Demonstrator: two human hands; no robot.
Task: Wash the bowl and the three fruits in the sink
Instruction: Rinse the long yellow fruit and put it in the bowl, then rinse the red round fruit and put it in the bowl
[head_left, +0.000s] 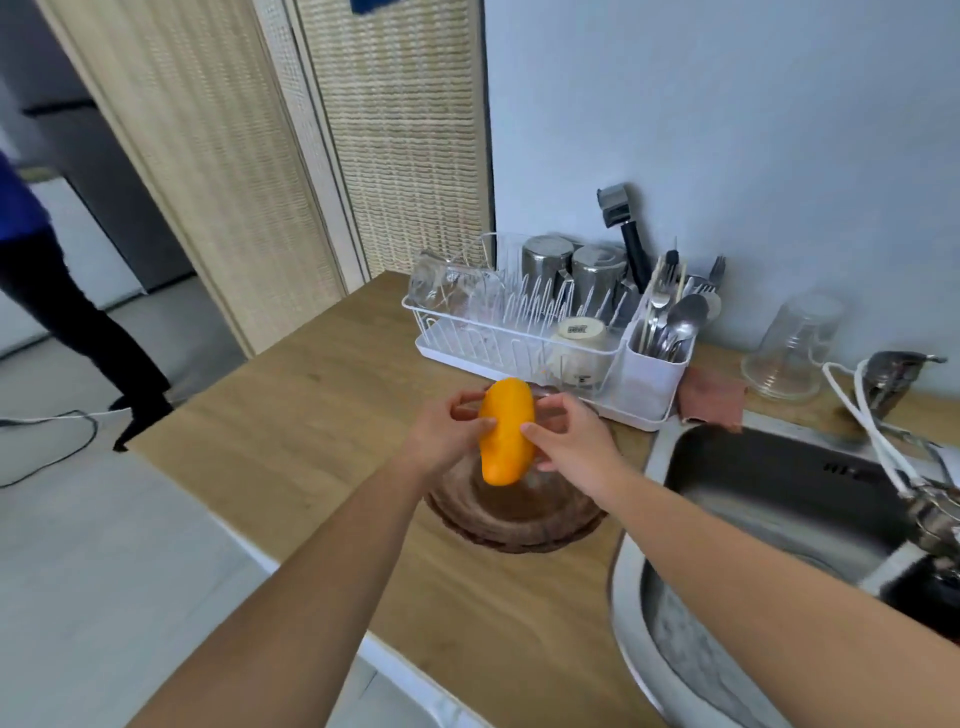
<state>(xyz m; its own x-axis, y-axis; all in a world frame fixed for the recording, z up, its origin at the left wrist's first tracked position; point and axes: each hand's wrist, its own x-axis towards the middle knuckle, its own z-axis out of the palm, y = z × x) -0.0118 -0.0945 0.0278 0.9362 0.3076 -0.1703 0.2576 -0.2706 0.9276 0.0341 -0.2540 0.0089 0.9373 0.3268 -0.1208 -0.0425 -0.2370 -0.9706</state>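
Note:
An orange-yellow mango (506, 436) is held upright in the air between both hands, over a round dark wooden board (514, 525) on the wooden counter (291, 431). My left hand (441, 434) grips the mango's left side, thumb in front and fingers curled behind. My right hand (566, 441) pinches its right side, thumb on the front and fingers curled behind. Faint glassy glints over the board may be a clear bowl; I cannot tell. The steel sink (769, 499) lies to the right. No other fruit is in view.
A white dish rack (524, 332) with glasses, steel cups and cutlery stands behind the hands. A pink cloth (711, 397) and an upturned glass (795, 345) are by the sink's far rim. The tap with a white hose (883, 415) is at the right. A person (62, 312) walks at the far left.

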